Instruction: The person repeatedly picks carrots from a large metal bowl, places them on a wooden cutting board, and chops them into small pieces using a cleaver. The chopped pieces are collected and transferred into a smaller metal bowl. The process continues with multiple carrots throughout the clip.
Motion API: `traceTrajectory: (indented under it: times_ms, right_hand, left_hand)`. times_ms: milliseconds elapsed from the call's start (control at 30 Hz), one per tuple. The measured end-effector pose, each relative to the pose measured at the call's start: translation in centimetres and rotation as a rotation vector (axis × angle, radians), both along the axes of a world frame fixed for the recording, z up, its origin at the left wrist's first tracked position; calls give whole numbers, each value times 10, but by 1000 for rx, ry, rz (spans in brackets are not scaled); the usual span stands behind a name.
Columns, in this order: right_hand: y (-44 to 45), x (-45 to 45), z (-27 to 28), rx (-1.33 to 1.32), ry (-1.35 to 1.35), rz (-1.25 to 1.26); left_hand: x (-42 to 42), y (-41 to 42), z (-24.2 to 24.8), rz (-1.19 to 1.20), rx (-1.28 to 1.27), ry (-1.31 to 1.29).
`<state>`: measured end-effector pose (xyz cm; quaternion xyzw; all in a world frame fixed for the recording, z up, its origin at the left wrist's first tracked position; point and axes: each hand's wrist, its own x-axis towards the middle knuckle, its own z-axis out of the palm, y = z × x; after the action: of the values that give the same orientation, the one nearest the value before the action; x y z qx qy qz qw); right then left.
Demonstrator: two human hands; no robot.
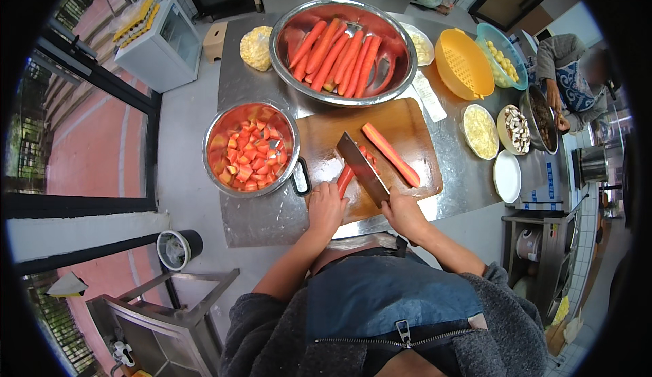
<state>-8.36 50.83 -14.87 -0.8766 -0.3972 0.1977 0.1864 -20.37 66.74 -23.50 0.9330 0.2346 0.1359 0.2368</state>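
My left hand (327, 208) grips the near end of a carrot piece (345, 179) on the wooden cutting board (318, 132). In my right hand (406, 214) is the handle end of a cleaver (362, 169), its broad blade slanting across the carrot. A few cut bits (371, 159) show just beyond the blade; the rest there is hidden by it. Cut face up, a halved carrot (391, 155) lies on the board's right side. Left of the board, a steel bowl (210, 165) holds carrot chunks (249, 155). Whole peeled carrots (336, 58) fill part of a larger steel basin (407, 79) behind the board.
A black-rimmed object (301, 177) lies between bowl and board. A bag of corn kernels (256, 48) stands at back left. Rightward are a yellow colander (463, 63), a paper slip (429, 97), a dish of shreds (480, 131) and a white plate (507, 177). Another person (570, 76) works at far right.
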Motion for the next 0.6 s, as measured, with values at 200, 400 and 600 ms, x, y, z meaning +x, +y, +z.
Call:
traceTrajectory:
  times_ms: [200, 400, 600]
  right_hand:
    - [26, 3, -18, 56, -53, -26]
    - [-1, 6, 10, -32, -70, 136]
    - [19, 4, -21, -29, -114, 73]
  left_hand:
    - [-10, 2, 1, -72, 71, 1]
    - [-12, 26, 5, -66, 137, 0]
    - [-12, 25, 6, -102, 131, -15]
